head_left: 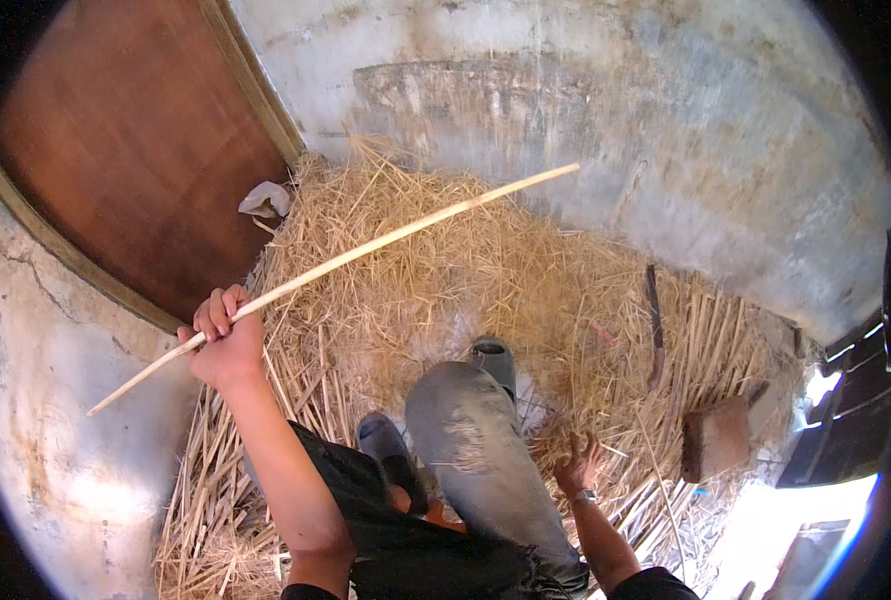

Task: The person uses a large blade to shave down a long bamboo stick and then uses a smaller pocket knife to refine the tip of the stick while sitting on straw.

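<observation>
Your left hand (224,335) grips a long pale stick (336,265) above straw (486,270); your right hand (578,466) hangs open, empty, beside your knee.

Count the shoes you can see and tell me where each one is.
2. One grey shoe stands forward on the straw pile; the other shoe is nearer, left of the grey-trousered knee. Neither is hidden.

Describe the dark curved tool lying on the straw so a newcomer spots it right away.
Start at the big straw pile against the grey wall. On the pile's right slope, above the brown block, lies the sickle. It is dark, thin and slightly curved, unlike the long pale stick held in the left hand.
</observation>
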`<state>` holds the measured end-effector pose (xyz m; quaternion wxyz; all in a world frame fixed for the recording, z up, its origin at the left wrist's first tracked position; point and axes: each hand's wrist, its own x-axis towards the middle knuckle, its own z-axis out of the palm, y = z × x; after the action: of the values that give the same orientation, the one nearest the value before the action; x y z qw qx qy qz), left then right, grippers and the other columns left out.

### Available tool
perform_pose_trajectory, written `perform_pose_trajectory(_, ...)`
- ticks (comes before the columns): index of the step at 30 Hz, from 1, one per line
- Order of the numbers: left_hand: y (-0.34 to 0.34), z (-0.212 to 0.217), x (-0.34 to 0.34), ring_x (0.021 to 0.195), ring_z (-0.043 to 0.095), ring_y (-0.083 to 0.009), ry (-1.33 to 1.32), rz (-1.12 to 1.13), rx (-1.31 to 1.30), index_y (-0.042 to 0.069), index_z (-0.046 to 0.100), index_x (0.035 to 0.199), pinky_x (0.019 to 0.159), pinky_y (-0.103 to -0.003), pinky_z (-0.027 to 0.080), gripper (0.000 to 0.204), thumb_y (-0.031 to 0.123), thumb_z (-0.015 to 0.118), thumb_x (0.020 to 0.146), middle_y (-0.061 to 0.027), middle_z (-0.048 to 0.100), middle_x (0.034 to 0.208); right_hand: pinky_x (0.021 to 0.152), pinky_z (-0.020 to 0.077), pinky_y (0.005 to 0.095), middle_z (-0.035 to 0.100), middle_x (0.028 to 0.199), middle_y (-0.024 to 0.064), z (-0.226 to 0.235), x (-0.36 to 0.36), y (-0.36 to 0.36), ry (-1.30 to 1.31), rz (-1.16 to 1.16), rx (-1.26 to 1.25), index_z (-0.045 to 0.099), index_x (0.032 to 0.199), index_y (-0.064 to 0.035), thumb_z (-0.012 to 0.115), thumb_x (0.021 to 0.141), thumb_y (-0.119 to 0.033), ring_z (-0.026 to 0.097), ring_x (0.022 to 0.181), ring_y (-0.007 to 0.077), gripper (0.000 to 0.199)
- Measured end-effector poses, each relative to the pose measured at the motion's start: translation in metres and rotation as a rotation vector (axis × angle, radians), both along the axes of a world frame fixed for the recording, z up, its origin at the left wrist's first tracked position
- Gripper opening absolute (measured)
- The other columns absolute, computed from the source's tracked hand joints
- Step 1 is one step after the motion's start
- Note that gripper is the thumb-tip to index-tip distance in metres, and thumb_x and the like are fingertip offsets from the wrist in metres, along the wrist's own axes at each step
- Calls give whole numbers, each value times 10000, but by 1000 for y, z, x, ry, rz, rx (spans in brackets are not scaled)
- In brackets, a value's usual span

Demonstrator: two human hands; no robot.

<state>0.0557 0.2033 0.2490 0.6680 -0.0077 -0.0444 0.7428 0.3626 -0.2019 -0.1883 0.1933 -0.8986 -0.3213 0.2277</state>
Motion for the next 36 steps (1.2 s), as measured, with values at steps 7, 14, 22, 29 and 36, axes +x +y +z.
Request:
perform_pose_trajectory(7, 2, 0, -7, 476, 240, -131, -21, -30, -5, 156, 333, 633, 567, -324, 236, 350, 364, 446, 890, 27, 239, 535, 1138, 286, 574, 248, 1575, 266, -45, -19, -59, -174, 486, 66, 523, 1402, -162, 719, 768, -280, 291, 1412, 487, 674)
perform_pose_trajectory(14, -1, 1, -19, 476, 239, -133, -1, 30, -6, 162, 322, 624, 560, -324, 234, 352, 351, 445, 894, 26, 239, 535, 1099, 346, 573, 256, 1553, 242, -82, 24, -121, -138, -976, -296, 304, 1544, -154, 617, 889, -444, 356, 1351, 469, 781)
perform_pose_trajectory(22, -1, 5, -18, 479, 233, -129, -31, 20, -25, 159, 307, 622, 564, -323, 231, 356, 346, 449, 890, 26, 236, 539, 905, 466, 521, 618, 1094, 201, -129, 73, -180, -240, -291, -705, 671, 1128, -131, 597, 881, -357, 580, 1061, 375, 342)
perform_pose_trajectory(29, 0, 6, -39, 504, 235, -135, -102, 12, 19, 167, 279, 617, 589, -336, 233, 391, 372, 392, 931, 27, 237, 535, 849, 504, 496, 660, 1043, 242, -103, 73, -176, -120, -763, -74, 716, 1049, -87, 613, 837, -412, 633, 953, 410, 401)
perform_pose_trajectory(36, 6, 0, -81, 513, 240, -134, -135, 75, 27, 178, 251, 606, 589, -336, 232, 392, 354, 405, 921, 28, 221, 531, 896, 499, 493, 624, 1226, 269, -77, 35, -162, -49, -600, -187, 644, 1227, -108, 638, 846, -435, 623, 1047, 426, 502)
